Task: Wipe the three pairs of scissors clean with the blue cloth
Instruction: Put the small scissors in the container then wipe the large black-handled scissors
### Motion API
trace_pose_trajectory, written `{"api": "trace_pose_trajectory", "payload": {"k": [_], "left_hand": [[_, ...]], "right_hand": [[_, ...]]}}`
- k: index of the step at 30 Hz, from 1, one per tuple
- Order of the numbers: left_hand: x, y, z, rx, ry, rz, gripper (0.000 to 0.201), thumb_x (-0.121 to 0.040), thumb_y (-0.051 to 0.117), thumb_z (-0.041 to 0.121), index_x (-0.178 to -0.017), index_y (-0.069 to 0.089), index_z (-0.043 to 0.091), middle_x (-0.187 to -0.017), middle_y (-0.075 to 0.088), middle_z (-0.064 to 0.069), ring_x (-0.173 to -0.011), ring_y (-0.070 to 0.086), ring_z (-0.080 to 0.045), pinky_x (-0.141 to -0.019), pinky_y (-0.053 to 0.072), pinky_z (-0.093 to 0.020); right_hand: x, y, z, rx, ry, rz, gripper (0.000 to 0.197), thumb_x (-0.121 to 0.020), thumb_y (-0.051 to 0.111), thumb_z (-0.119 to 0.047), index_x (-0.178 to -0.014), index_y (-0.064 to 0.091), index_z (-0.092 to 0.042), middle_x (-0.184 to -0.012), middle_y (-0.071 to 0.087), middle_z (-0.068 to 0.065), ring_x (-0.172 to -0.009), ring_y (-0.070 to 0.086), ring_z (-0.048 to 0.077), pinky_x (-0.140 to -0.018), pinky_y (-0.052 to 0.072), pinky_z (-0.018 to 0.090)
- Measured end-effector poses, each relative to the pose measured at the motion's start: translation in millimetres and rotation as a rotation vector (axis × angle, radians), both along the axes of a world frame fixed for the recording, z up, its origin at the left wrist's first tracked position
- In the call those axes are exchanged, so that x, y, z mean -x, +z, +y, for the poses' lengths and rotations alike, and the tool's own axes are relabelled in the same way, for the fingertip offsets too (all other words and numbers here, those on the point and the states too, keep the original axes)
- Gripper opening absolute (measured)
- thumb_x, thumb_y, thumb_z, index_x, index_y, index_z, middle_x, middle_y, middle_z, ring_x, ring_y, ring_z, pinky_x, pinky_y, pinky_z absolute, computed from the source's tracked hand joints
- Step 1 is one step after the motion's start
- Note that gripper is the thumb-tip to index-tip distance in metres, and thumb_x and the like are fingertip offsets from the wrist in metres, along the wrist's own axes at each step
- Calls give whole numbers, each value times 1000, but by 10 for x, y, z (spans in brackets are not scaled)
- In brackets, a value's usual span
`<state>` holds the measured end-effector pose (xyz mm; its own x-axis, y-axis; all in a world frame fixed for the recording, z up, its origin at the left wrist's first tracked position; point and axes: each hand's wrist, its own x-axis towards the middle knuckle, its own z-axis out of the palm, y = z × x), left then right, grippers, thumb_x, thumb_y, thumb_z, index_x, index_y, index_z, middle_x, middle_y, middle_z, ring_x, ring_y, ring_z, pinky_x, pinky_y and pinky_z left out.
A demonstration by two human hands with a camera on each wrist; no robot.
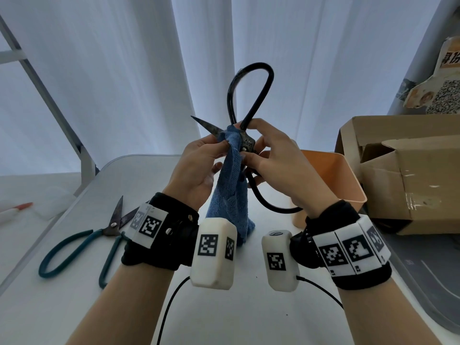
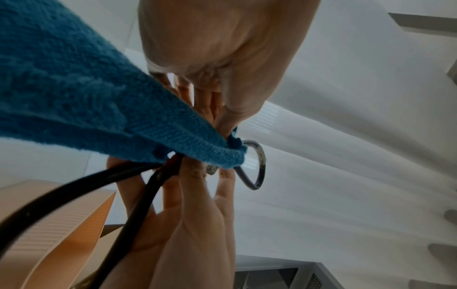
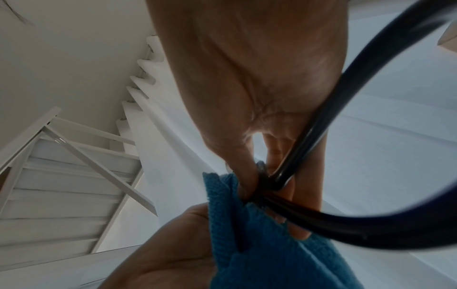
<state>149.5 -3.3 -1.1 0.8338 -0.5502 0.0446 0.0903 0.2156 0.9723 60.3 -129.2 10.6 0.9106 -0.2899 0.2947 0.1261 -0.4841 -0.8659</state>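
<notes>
White table (image 1: 139, 307): black-handled scissors (image 1: 245, 105), cloth-wrapped.

An orange bin (image 1: 331, 168) sits right of centre on the white desk (image 1: 74, 282). An open cardboard box (image 1: 408, 175) stands at right. White curtains (image 1: 124, 70) fill the upper frame.

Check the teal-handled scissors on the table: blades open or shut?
Open. In the head view the teal-handled scissors lie flat on the table, two blade tips spread apart in a V above the pivot, handles splayed.
</notes>
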Motion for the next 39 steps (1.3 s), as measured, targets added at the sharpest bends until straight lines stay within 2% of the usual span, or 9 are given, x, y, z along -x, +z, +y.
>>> {"api": "trace_pose_trajectory", "payload": {"k": [3,9,14,19,24,28,30,36,39], "left_hand": [[-21,-3,9,-13,40,-7,11,-90,65,10,-100,70,9,-87,72,3,-85,63,-9,-92,37,-36],[-13,16,14,-24,-24,-6,12,-94,60,9,-95,71,11,-81,72,7,-74,66,-2,-79,44,-27],[-25,7,3,-52,40,-18,10,-90,66,11,-99,69,6,-80,72,6,-80,65,-7,-93,40,-34],[0,8,1,-28,-1,-21,17,-95,59,6,-108,69,4,-85,73,3,-79,66,-7,-76,49,-21],[11,43,-4,-71,43,-66,9,-91,65,7,-96,73,9,-83,73,5,-85,64,-10,-96,42,-33],[-5,35,16,-45,72,-70,28,-88,71,18,-110,70,0,-89,72,1,-97,62,-16,-106,40,-40],[-1,50,24,-43,29,-86,22,-87,72,17,-105,73,4,-94,73,-1,-98,62,-17,-111,36,-44],[-7,53,20,-60,28,-87,12,-82,74,16,-94,75,11,-89,74,2,-94,61,-15,-107,37,-41],[-14,24,18,-45,51,-70,26,-89,69,17,-107,70,-1,-91,71,-2,-91,62,-15,-106,39,-41]], "right_hand": [[2,12,5,-11,16,4,44,-95,66,-8,-133,56,-28,-83,57,10,-71,73,25,-60,64,43],[-4,-4,4,2,1,11,44,-95,67,-8,-132,56,-28,-81,57,9,-71,73,25,-61,63,44],[1,4,2,-2,14,19,44,-95,66,-7,-133,56,-27,-82,57,8,-69,73,24,-60,63,42],[6,1,-6,-7,2,11,43,-94,67,-8,-132,56,-27,-82,58,9,-68,73,23,-60,63,43],[7,4,-5,-4,14,20,42,-95,66,-8,-132,56,-27,-82,58,8,-70,73,23,-61,64,42],[21,28,-13,-13,20,0,43,-94,68,-9,-131,57,-28,-80,56,7,-68,73,23,-61,64,42],[25,28,-17,-28,23,-1,42,-93,68,-8,-130,57,-27,-79,56,7,-68,73,24,-61,63,44],[20,22,-4,-28,32,9,41,-94,67,-7,-128,57,-26,-80,55,7,-69,72,25,-61,63,45],[28,34,-5,-36,38,5,41,-94,68,-9,-130,57,-26,-81,56,7,-69,73,24,-62,64,45]]}}
